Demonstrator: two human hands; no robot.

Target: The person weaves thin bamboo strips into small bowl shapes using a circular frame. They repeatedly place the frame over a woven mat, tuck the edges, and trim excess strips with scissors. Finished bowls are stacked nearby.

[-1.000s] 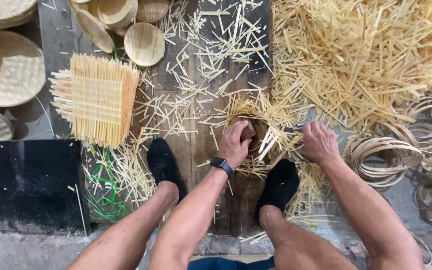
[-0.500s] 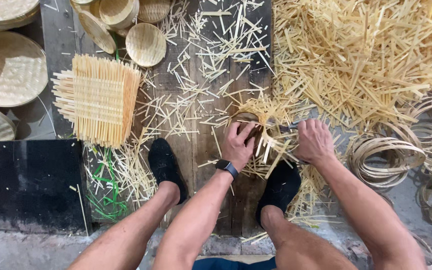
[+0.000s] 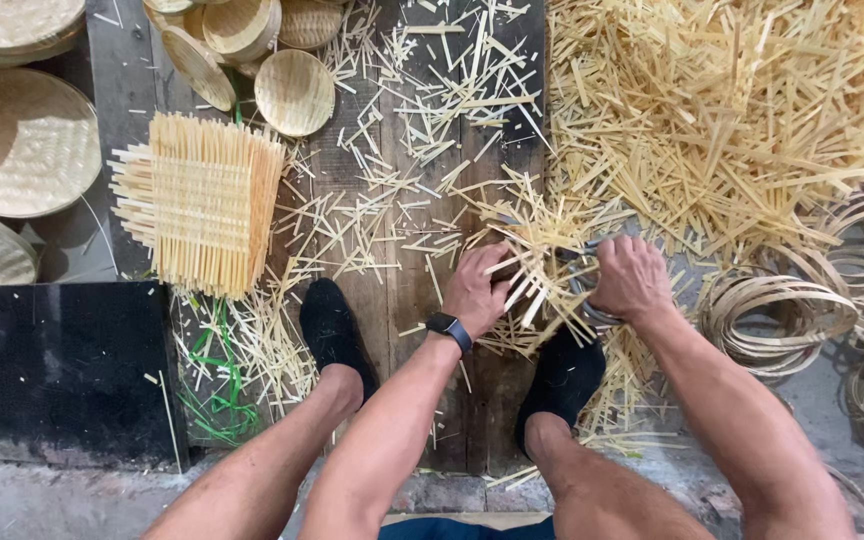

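My left hand [image 3: 477,290], a dark watch on its wrist, grips a small half-woven bamboo basket [image 3: 537,250] whose loose strips fan out over my fingers. My right hand [image 3: 632,280] is closed on grey metal shears [image 3: 584,285] at the basket's right side, with the blades hidden among the strips. Both hands are close together above a wooden plank [image 3: 402,300], between my two feet in black socks [image 3: 332,330].
A square woven bamboo mat [image 3: 197,205] lies to the left. Small round baskets [image 3: 295,92] and large flat trays [image 3: 22,140] sit at the top left. A big heap of cut strips [image 3: 732,110] fills the top right, with bamboo hoops [image 3: 777,320] and a black mat [image 3: 52,370] lower down.
The basket has turned between my hands: its round opening showed before, and now loose strips cover it. My right hand has drawn closer to the left one.
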